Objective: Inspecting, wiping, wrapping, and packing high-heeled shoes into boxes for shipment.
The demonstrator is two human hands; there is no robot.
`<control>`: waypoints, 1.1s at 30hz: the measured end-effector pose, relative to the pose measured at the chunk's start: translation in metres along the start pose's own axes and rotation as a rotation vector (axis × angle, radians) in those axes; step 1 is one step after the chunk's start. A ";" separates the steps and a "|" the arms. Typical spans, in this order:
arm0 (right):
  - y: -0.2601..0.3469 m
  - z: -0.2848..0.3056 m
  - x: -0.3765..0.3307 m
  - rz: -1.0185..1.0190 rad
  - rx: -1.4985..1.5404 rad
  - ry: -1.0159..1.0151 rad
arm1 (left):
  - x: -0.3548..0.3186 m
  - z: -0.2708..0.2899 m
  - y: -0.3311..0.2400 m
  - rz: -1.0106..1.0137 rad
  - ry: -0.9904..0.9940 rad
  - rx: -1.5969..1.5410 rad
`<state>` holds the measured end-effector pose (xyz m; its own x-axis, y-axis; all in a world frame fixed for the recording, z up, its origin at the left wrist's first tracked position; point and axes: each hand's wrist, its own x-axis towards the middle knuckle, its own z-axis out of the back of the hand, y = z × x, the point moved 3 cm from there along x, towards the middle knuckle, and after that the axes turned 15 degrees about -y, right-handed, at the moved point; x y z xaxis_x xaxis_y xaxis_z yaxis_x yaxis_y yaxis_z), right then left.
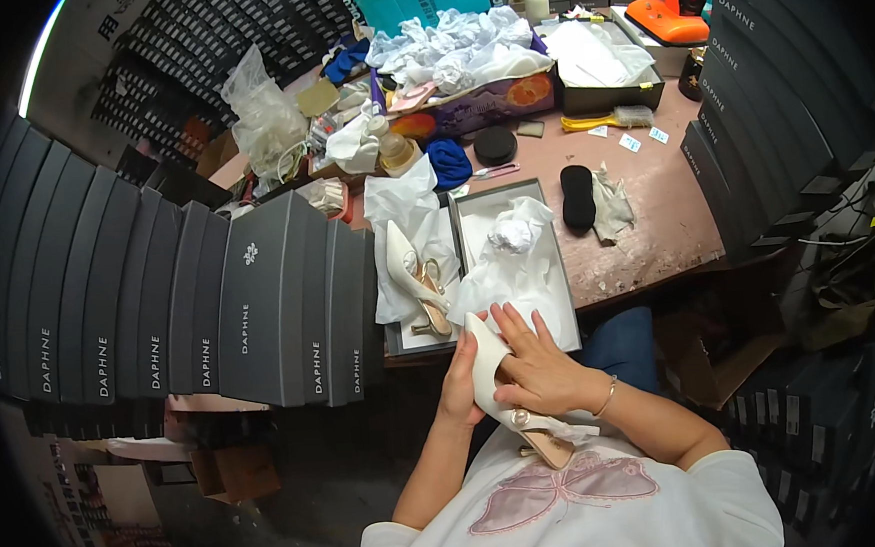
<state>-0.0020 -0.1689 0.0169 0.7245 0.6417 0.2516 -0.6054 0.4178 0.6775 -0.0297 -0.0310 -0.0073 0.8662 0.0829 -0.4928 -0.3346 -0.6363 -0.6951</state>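
Observation:
A white pointed-toe slingback shoe (486, 371) is in front of my body, its toe pointing up toward the table and its tan sole and heel toward my shirt. My left hand (458, 385) is wrapped round its left side. Against its right side, near the foot opening, lies my right hand (544, 369), fingers spread and thumb at the opening. The matching shoe (416, 280) rests on white tissue paper in the left part of an open grey shoebox (551, 216). More crumpled white tissue (517, 230) fills the right part.
Grey shoeboxes (269, 299) stand in a row at left; others (763, 103) are stacked at right. On the pink table (647, 251) are a black oval pad (578, 199), a yellow-handled brush (599, 122), a round black tin (495, 146) and a purple carton (468, 109) of crumpled paper.

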 end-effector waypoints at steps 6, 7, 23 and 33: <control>-0.009 -0.056 0.025 -0.254 0.182 -0.192 | 0.013 0.015 -0.004 -0.012 -0.155 -0.016; -0.008 -0.056 0.034 -0.288 0.192 -0.119 | 0.011 0.018 -0.006 0.002 -0.176 -0.044; 0.038 0.010 -0.029 0.088 0.190 0.011 | 0.000 0.034 0.001 -0.091 -0.152 -0.151; 0.029 -0.041 0.016 0.192 0.107 -0.052 | -0.006 0.031 0.009 -0.058 -0.217 -0.120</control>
<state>-0.0215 -0.1205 0.0124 0.6171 0.6678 0.4162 -0.6973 0.2189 0.6825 -0.0493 -0.0141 -0.0270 0.7783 0.2767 -0.5636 -0.2285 -0.7112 -0.6648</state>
